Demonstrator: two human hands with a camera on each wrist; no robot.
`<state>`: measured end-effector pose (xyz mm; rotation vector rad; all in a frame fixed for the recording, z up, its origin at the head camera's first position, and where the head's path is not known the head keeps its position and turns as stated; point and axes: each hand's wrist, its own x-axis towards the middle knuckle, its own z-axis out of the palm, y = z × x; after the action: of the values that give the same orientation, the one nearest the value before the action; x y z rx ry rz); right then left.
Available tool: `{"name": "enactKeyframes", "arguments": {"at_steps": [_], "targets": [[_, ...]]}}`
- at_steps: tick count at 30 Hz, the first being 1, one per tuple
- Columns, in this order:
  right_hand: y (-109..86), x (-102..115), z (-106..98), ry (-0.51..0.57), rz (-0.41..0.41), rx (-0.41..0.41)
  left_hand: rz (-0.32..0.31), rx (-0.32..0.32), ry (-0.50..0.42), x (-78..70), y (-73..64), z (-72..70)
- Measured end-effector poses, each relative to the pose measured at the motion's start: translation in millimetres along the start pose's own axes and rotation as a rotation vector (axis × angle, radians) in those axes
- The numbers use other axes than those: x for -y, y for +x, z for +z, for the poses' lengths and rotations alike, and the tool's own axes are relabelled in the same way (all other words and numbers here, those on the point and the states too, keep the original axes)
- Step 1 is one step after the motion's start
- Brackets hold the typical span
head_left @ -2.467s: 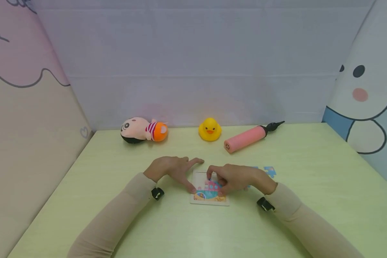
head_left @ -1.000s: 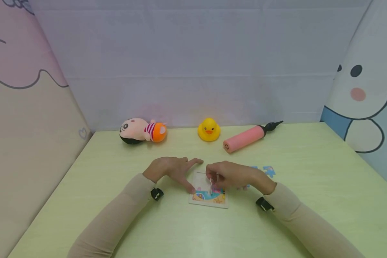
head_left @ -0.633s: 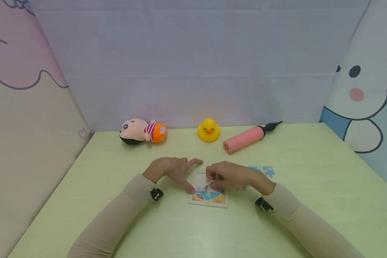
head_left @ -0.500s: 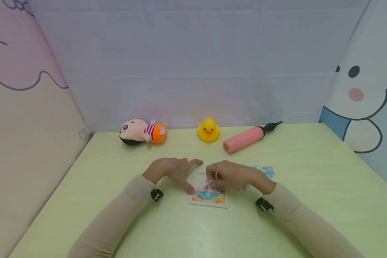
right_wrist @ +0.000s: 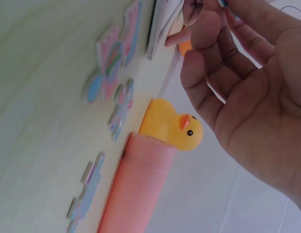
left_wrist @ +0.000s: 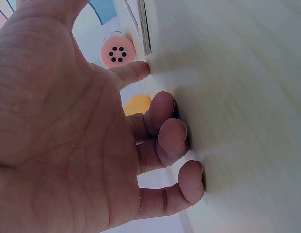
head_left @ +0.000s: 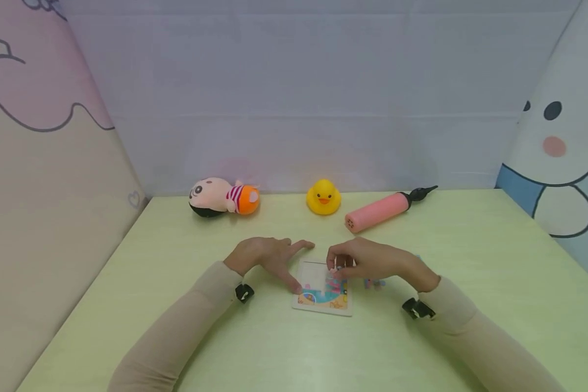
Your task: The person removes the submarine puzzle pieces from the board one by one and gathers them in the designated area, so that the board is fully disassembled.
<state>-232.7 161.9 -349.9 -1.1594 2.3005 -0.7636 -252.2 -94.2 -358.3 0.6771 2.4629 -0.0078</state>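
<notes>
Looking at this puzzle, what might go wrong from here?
The right hand might drop the small piece it seems to pinch, or nudge the laid pieces. The board may slide if the left hand lifts from its edge. Loose pieces beside the board could get brushed away.

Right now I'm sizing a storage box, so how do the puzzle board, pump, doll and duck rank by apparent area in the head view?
1. Puzzle board, partly covered; nearest the camera.
2. Pump and doll: too close to rank; pump longer, doll thicker.
3. Duck.
</notes>
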Motion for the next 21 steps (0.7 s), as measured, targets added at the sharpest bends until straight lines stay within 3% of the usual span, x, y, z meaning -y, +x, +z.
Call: {"name": "enactKeyframes", "arguments": {"at_steps": [7,15,21], "targets": [[-15.0,-5.5,-7.4,0.035,0.034,0.022,-0.003,0.007,-0.008,0.6,2.1,0.5],[-38.7,-15.2,-19.1,-0.003,0.006,-0.002,0.005,0.002,-0.020,1.2,0.3,0.4],[-59.3,-24.9,-24.8,-0.034,0.045,-0.017,0.014,0.007,-0.022,-0.2,0.9,0.6]]}}
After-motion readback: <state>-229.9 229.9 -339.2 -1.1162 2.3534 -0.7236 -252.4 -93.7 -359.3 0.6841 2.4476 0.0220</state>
